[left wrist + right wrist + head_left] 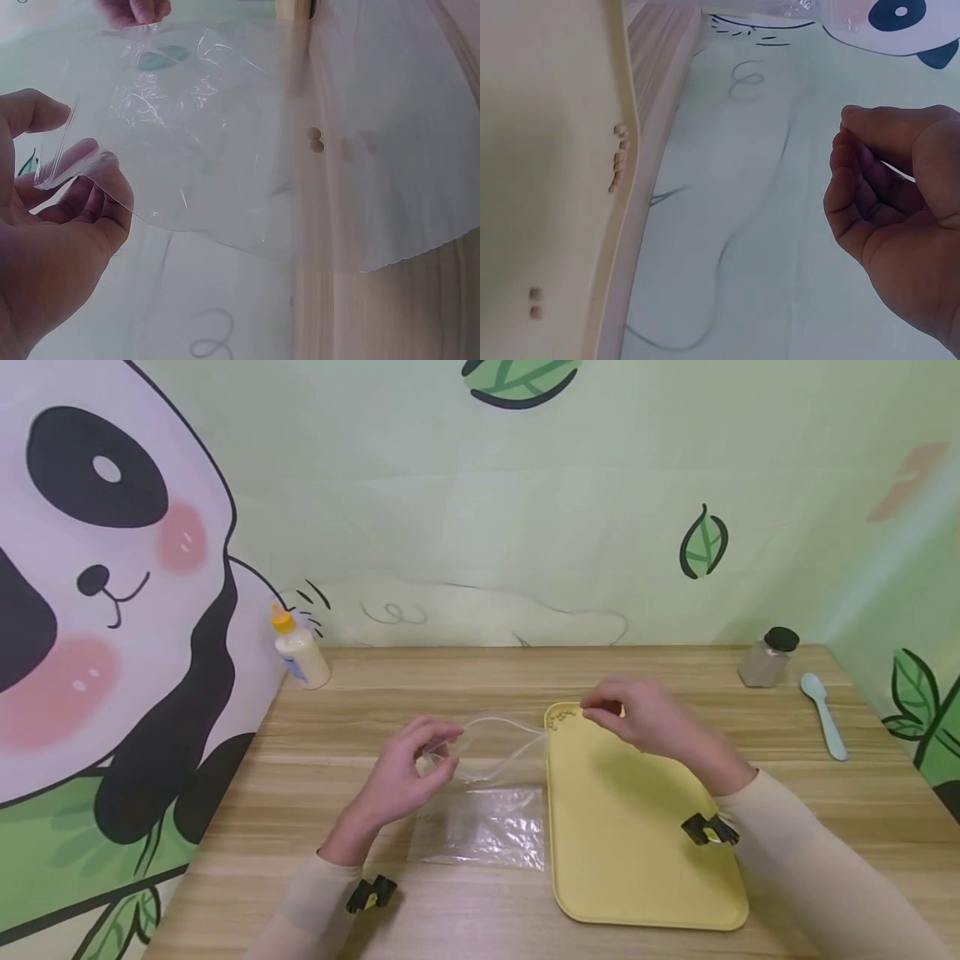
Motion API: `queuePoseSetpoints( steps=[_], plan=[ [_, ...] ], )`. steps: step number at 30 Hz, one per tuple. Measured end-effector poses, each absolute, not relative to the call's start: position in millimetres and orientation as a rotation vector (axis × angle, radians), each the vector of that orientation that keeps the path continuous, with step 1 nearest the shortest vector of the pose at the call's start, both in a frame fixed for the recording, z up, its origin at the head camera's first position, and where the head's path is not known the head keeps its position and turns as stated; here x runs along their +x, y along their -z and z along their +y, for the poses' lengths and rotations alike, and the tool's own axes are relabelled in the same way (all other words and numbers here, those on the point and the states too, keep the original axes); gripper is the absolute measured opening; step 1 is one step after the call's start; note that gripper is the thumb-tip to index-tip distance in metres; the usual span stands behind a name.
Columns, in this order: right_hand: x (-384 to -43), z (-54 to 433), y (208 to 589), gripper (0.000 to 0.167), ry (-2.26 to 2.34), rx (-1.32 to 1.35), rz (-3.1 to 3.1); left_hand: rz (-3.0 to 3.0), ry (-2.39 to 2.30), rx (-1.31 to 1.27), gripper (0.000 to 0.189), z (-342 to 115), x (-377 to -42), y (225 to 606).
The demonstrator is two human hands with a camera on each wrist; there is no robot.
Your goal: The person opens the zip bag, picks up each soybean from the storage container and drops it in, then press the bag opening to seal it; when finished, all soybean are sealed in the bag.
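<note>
My left hand (408, 768) pinches one side of a clear zip bag (501, 720), its mouth spread apart. Shiny clear plastic (480, 831) lies just below on the table; I cannot tell whether it is the same bag. Over the far left corner of a yellow tray (637, 860) hovers my right hand (648, 714), thumb and index fingertips together. Anything tiny between them is hidden. Several small beads (558, 718) lie in that corner, more clearly seen as brown beads (619, 157) in the right wrist view. Two round beads (315, 139) show through the plastic in the left wrist view.
A glue-like bottle (302, 652) with an orange cap stands at the back left. At the back right are a clear jar (767, 662) with a black lid and a light blue spoon (825, 718). A printed wall cloth (525, 543) rises behind the wooden table (450, 677).
</note>
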State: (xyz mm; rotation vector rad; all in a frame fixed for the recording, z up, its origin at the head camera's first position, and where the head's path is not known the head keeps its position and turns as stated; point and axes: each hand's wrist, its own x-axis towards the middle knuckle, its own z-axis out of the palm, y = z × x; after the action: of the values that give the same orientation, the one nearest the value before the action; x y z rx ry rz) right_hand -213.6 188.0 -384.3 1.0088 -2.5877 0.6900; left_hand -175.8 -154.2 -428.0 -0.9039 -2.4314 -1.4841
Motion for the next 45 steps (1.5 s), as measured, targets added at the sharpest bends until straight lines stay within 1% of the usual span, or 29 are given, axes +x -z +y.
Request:
queuePoseSetpoints(
  steps=[10,19,37,45],
  plan=[
    [-216,162,375,0.007,-0.745,1.093,-2.499,-2.457,1.475,-0.895,0.036,-154,-176,428],
    [-217,144,375,0.006,-0.796,1.205,-2.385,-2.477,1.461,-0.888,0.035,-155,-177,429],
    [-214,115,369,0.005,-0.904,1.279,-2.356,-2.473,1.477,-0.883,0.035,-157,-177,431],
    [-214,105,374,0.006,-0.931,1.320,-2.345,-2.471,1.471,-0.897,0.035,-157,-178,429]
  ],
)
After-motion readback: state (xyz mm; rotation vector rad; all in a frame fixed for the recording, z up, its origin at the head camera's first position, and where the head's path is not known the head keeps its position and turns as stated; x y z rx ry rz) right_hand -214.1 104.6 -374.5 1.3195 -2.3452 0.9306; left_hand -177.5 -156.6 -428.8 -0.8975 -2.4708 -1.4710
